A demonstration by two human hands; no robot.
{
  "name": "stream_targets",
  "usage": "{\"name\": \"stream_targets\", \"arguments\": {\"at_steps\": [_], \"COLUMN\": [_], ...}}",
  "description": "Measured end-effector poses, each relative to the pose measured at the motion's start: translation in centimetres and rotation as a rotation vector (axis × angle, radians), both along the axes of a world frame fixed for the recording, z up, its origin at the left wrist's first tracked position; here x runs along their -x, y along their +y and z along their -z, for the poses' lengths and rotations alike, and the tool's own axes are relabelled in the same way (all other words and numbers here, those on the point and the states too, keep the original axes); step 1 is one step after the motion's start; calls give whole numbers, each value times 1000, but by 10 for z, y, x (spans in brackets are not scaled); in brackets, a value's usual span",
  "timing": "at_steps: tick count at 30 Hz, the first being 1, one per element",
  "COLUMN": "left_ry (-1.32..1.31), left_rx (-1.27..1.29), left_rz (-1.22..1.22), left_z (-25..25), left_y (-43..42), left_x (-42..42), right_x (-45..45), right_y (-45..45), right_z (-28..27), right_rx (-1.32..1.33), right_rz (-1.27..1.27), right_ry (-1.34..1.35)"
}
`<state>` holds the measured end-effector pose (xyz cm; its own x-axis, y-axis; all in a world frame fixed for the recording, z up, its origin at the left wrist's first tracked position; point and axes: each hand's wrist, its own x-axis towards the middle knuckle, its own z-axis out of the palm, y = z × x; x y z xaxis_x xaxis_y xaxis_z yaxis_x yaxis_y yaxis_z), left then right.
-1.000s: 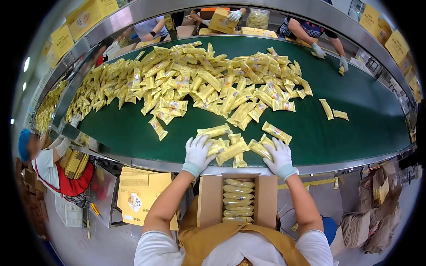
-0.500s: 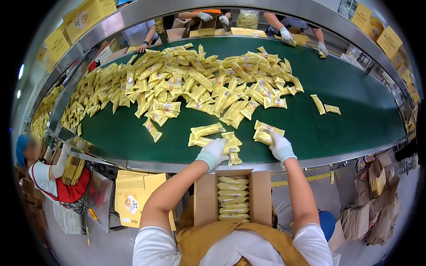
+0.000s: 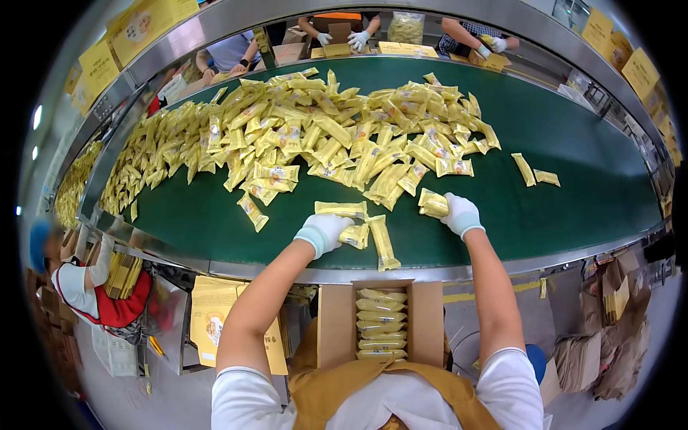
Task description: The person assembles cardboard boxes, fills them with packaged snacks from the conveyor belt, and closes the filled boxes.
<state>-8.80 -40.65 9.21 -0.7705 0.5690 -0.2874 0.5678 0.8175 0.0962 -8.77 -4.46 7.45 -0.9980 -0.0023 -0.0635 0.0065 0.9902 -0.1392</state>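
My left hand (image 3: 325, 233), in a white glove, is closed on a yellow packet (image 3: 354, 236) over the front of the green belt (image 3: 573, 172). Two more packets lie against it, one (image 3: 341, 209) above the fingers and one (image 3: 383, 242) to the right, nearly upright in view. My right hand (image 3: 461, 215), also gloved, grips yellow packets (image 3: 433, 203) at their right end; how many is unclear. Below the belt edge, an open cardboard box (image 3: 416, 315) holds a row of packets (image 3: 381, 326) in front of my apron.
A large heap of yellow packets (image 3: 301, 129) covers the belt's left and middle. Two loose packets (image 3: 524, 169) lie at right. Flat yellow cartons (image 3: 215, 315) stand lower left, beside a co-worker in red (image 3: 122, 301). More co-workers' gloved hands (image 3: 358, 40) are across the belt.
Both hands first lay spread over packets, then closed round some. My right hand's packets have come together in its grip. Across the belt, a co-worker's hands have moved left and together.
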Motion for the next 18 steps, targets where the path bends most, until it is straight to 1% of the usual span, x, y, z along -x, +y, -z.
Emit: {"name": "stream_targets", "arguments": {"at_steps": [3,4,6,7,8,10,11,12,13,14,15,16,18], "left_ry": [93,245,544,621,589,521,478,358,235,109,77,181,393], "left_rx": [27,-66,-250,-149,-160,-176,-98,-41,17,72,95,42,-65], "left_rz": [-8,10,53,126,129,121,146,104,62,18,-7,22,79], "left_z": [5,15,53,66,61,39,40,30,11,-3,-11,-3,30], "left_y": [0,-5,-28,-35,-32,-27,-30,-29,-24,-20,-18,-22,-34], "left_x": [-7,-9,-14,-16,-25,-48,-48,-45,-40,-35,-30,-29,-25], "right_x": [-8,-10,-25,-42,-61,-77,-76,-74,-68,-59,-50,-43,-35], "right_y": [4,5,8,2,-8,-11,-10,-10,-9,-9,-14,-22,-40], "right_z": [15,30,56,47,29,21,18,15,11,5,-8,-23,-41], "right_rx": [-3,-48,-105,-118,-132,-94,-80,-63,-71,-129,-204,-282,-165], "right_rz": [-77,-108,-224,-257,-293,-267,-251,-233,-168,-104,-73,-42,-7], "right_ry": [159,261,446,471,491,381,345,311,212,122,-10,-138,-218]}}
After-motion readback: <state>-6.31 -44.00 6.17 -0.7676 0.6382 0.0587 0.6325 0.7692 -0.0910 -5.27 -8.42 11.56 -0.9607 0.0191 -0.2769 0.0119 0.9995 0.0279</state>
